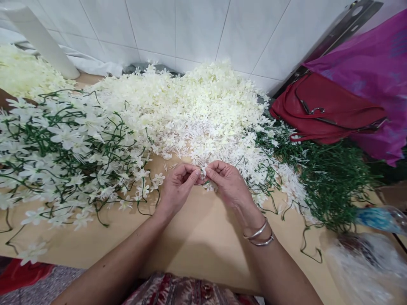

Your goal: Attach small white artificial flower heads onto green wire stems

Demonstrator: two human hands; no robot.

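Observation:
My left hand (178, 186) and my right hand (227, 182) meet over the wooden table (197, 237), fingertips pinched together on a small white artificial flower (203, 171). Both hands are closed in a pinch. Just behind them lies a large heap of loose white flower heads (197, 106). To the left spreads a pile of green stems with white flowers attached (63, 148). To the right lies a pile of bare green stems (327, 178). My right wrist wears silver bangles (259, 235).
A red handbag (324, 110) and a magenta plastic bag (372, 72) rest at the back right against the white tiled wall (190, 29). Clear plastic bags (365, 258) sit at the near right. A white cone-shaped object (41, 42) stands back left.

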